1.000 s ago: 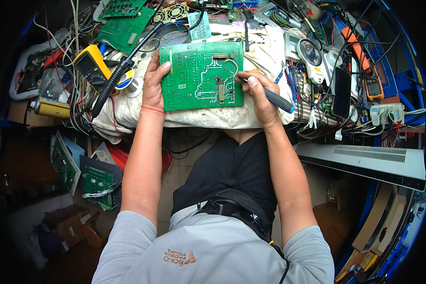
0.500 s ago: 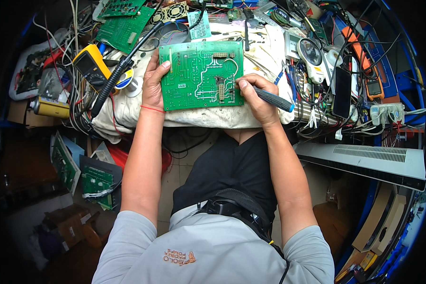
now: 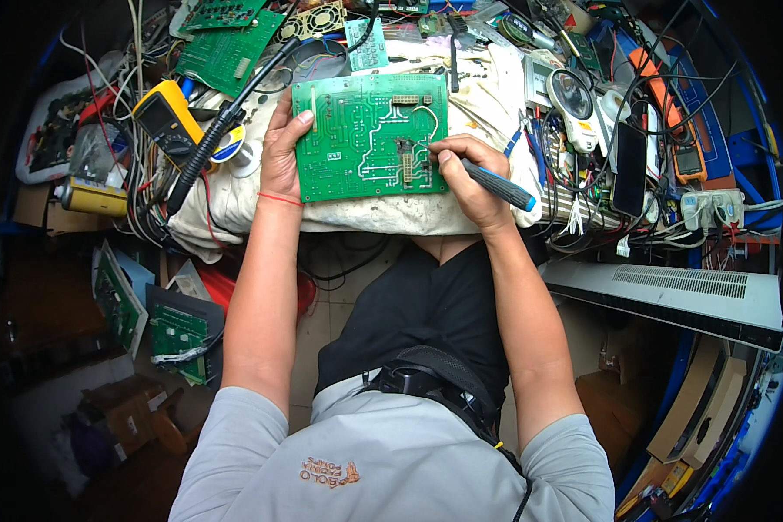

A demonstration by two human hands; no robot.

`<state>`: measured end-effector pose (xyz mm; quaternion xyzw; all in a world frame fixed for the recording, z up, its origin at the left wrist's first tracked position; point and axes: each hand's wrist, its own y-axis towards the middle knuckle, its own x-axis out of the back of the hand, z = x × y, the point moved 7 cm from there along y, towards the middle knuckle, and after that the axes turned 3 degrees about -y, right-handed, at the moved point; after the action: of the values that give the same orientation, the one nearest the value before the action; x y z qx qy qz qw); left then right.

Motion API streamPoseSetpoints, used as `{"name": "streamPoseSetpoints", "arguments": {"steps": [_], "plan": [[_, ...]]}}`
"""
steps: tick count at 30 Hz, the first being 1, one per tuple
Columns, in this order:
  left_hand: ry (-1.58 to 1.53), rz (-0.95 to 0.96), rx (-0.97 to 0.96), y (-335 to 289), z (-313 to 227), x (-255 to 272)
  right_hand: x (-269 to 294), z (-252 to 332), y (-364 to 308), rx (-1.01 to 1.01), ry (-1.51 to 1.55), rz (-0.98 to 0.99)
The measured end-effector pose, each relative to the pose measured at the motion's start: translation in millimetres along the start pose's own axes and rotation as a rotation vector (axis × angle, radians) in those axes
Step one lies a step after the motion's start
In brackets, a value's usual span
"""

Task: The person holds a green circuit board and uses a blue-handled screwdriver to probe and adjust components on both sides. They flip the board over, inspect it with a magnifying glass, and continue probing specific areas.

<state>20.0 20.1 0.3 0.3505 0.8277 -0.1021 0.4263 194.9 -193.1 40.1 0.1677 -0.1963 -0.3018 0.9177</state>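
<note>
A green circuit board (image 3: 339,130) is held over the white cloth (image 3: 365,217), its face with pale tracks and solder joints turned up. My left hand (image 3: 282,148) is closed on the board's left edge, thumb on top and fingers beneath. Between the thumb and fingers of my right hand (image 3: 478,178) is a hand tool (image 3: 500,185) with a dark, screwdriver-like handle and a blue end. The tool points at the right part of the board, near a darkened patch (image 3: 403,143) and a white curved wire (image 3: 431,115). Its tip is too small to make out.
A yellow multimeter (image 3: 167,126) and a solder spool (image 3: 231,146) lie left of the board. A black flexible arm (image 3: 213,143) slants past them. To the right are a magnifier (image 3: 571,96), a phone (image 3: 628,170), an orange meter (image 3: 689,161) and tangled cables. More boards (image 3: 226,61) lie behind.
The tool's handle has tilted slightly, its blue end moving a little left and toward me as my right hand turns. The board and my left hand stay almost in place.
</note>
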Motion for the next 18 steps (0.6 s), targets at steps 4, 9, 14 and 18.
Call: {"name": "streamPoseSetpoints", "arguments": {"steps": [4,9,14,18], "plan": [[0.002,-0.003,0.000,0.5,0.3,0.5,-1.4,1.2,1.2,-0.007,0.023,-0.011],[0.002,-0.003,0.000,0.8,0.0,0.9,-0.5,-1.0,0.3,-0.048,0.077,-0.030],[0.007,-0.010,0.000,1.1,0.2,1.7,-2.4,-1.7,1.3,-0.048,0.064,0.003],[0.002,0.004,0.005,0.8,-0.3,-0.3,-1.6,1.6,2.0,-0.008,0.088,0.000]]}}
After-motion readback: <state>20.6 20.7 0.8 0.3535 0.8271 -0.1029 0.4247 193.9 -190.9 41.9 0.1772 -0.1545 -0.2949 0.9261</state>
